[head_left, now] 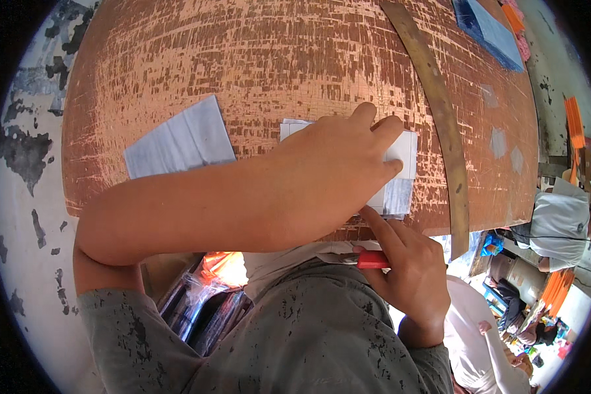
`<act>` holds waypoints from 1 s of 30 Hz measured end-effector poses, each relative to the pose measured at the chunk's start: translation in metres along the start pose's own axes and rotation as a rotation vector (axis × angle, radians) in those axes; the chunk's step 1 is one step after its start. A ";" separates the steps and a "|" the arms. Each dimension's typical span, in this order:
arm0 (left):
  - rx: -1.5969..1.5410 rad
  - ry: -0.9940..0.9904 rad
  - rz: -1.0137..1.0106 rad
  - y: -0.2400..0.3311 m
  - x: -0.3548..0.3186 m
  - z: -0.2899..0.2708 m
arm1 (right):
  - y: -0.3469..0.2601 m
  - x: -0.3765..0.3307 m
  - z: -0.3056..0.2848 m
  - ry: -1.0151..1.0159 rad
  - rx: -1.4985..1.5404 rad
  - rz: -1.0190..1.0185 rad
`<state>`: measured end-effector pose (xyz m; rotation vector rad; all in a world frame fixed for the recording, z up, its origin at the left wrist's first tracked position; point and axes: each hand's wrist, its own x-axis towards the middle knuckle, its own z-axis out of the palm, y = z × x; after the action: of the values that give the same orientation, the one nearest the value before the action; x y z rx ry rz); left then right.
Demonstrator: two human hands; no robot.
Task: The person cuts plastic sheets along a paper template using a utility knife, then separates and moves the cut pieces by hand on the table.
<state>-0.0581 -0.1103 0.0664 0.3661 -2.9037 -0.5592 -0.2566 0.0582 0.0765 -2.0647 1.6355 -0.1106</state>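
Observation:
My left arm reaches across from the left, and my left hand (354,148) bears down on a white paper sheet (406,148) with its fingers apart. Beneath the sheet lies a piece of grey-blue cloth (398,194), its edges showing past the paper. My right hand (410,262) is closed round a red-handled utility knife (373,259), the metal end pointing left, off the table's near edge. The right index finger reaches to the cloth's near edge, close to my left wrist. Part of the sheet is hidden under my left hand and forearm.
Another grey-blue cloth piece (184,139) lies left on the scratched brown table (243,52). A long metal ruler strip (433,92) runs along the right side. Folded blue material (489,33) rests at the far right corner. Other people (473,335) are at the right.

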 end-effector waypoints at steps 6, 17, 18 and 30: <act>-0.090 -0.292 -0.065 -0.011 -0.010 -0.025 | -0.007 0.005 0.002 0.036 0.045 0.019; -0.155 -0.286 -0.033 -0.029 -0.017 -0.023 | -0.016 0.000 -0.003 -0.038 0.075 0.089; -0.157 -0.289 -0.030 -0.029 -0.016 -0.022 | -0.015 -0.001 0.000 -0.014 0.124 0.073; -0.157 -0.288 -0.006 -0.033 -0.022 -0.018 | -0.026 0.005 0.017 -0.383 1.034 0.308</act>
<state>-0.0268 -0.1408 0.0682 0.2945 -3.1005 -0.9031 -0.2263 0.0633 0.0719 -0.9710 1.2276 -0.3443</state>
